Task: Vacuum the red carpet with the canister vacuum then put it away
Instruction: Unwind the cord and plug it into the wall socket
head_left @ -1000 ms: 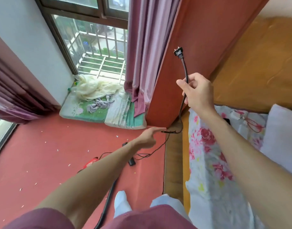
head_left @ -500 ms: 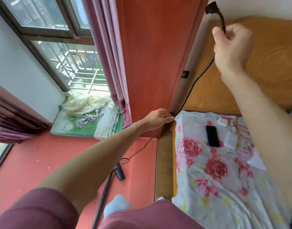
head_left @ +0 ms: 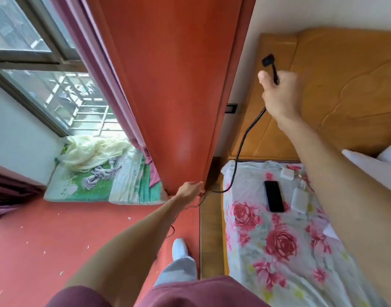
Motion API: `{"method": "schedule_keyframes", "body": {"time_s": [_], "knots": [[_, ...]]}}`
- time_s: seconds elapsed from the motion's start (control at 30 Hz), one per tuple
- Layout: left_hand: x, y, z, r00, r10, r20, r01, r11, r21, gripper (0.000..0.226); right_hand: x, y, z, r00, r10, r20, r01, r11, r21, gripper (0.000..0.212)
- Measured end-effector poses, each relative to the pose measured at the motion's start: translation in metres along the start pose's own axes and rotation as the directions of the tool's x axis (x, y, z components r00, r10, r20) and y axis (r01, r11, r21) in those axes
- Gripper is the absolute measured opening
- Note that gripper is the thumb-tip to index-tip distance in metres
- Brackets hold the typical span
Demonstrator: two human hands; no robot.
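Red carpet [head_left: 57, 240] covers the floor from 7 to 9 o'clock, dotted with small pale scraps [head_left: 129, 218], and a white-socked foot [head_left: 179, 248] stands on it near 6 o'clock. The right hand [head_left: 281, 94], up at 1 o'clock, is closed around a thin black power cord [head_left: 241, 147]. The cord's black plug [head_left: 268, 60] sticks up just above the fist, in front of the tan wooden headboard [head_left: 345, 85]. From that fist the cord hangs down past the bed's corner and runs to the left hand [head_left: 189, 191] at the centre, whose curled fingers hold it by the lower edge of the tall orange-red wooden panel [head_left: 179, 85]. A small black wall socket [head_left: 231, 108] sits on the pale wall between panel and headboard, at 1 o'clock from the left hand. On the rose-printed bedsheet [head_left: 278, 251] at 4 o'clock lie a black phone [head_left: 274, 196] and a white box-shaped charger [head_left: 299, 200], side by side. A green patterned mat [head_left: 97, 187] lies at 9 o'clock beneath the pink curtain [head_left: 97, 63].
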State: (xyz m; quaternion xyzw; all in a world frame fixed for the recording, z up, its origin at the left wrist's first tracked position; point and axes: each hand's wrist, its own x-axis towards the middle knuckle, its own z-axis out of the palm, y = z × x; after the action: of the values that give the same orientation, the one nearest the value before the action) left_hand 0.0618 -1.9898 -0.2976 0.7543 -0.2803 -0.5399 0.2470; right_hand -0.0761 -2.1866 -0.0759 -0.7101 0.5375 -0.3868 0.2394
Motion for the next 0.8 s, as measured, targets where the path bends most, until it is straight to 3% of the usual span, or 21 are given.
{"method": "schedule_keyframes", "body": {"time_s": [0.1, 0.2, 0.27, 0.33, 0.43, 0.5, 0.63, 0.73, 0.8], "knots": [[-0.002, 0.061, 0.019, 0.982, 0.181, 0.056, -0.184, 0.981, 0.054, 0.036, -0.008, 0.015, 0.018, 0.991, 0.062, 0.115, -0.064, 0.998, 0.012, 0.043], [0.024, 0.113, 0.034, 0.957, 0.285, 0.048, -0.286, 0.958, 0.004, 0.026, -0.003, 0.042, 0.034, 0.978, 0.148, 0.144, -0.151, 0.988, 0.015, 0.038], [0.038, 0.138, 0.044, 0.932, 0.361, -0.026, -0.362, 0.932, -0.031, 0.016, 0.003, 0.056, 0.041, 0.965, 0.194, 0.176, -0.205, 0.978, 0.046, 0.037], [0.048, 0.152, 0.050, 0.905, 0.406, -0.126, -0.412, 0.911, -0.018, 0.019, 0.008, 0.070, 0.045, 0.947, 0.230, 0.223, -0.252, 0.965, 0.071, 0.039], [0.069, 0.164, 0.054, 0.826, 0.536, -0.175, -0.519, 0.844, 0.137, 0.018, 0.025, 0.094, 0.053, 0.913, 0.259, 0.314, -0.298, 0.951, 0.080, 0.044], [0.090, 0.175, 0.052, 0.816, 0.563, -0.133, -0.519, 0.814, 0.262, 0.012, 0.040, 0.113, 0.064, 0.885, 0.287, 0.366, -0.350, 0.929, 0.119, 0.044], [0.119, 0.193, 0.049, 0.965, 0.260, 0.038, -0.263, 0.949, 0.174, 0.028, 0.076, 0.142, 0.090, 0.823, 0.306, 0.479, -0.432, 0.884, 0.178, 0.038], [0.138, 0.186, 0.052, 0.991, 0.130, 0.032, -0.134, 0.978, 0.162, 0.038, 0.104, 0.153, 0.107, 0.764, 0.291, 0.575, -0.499, 0.832, 0.242, 0.027], [0.149, 0.185, 0.054, 0.997, 0.076, -0.024, -0.073, 0.989, 0.130, 0.040, 0.120, 0.157, 0.123, 0.695, 0.328, 0.640, -0.615, 0.733, 0.291, 0.030]]}}
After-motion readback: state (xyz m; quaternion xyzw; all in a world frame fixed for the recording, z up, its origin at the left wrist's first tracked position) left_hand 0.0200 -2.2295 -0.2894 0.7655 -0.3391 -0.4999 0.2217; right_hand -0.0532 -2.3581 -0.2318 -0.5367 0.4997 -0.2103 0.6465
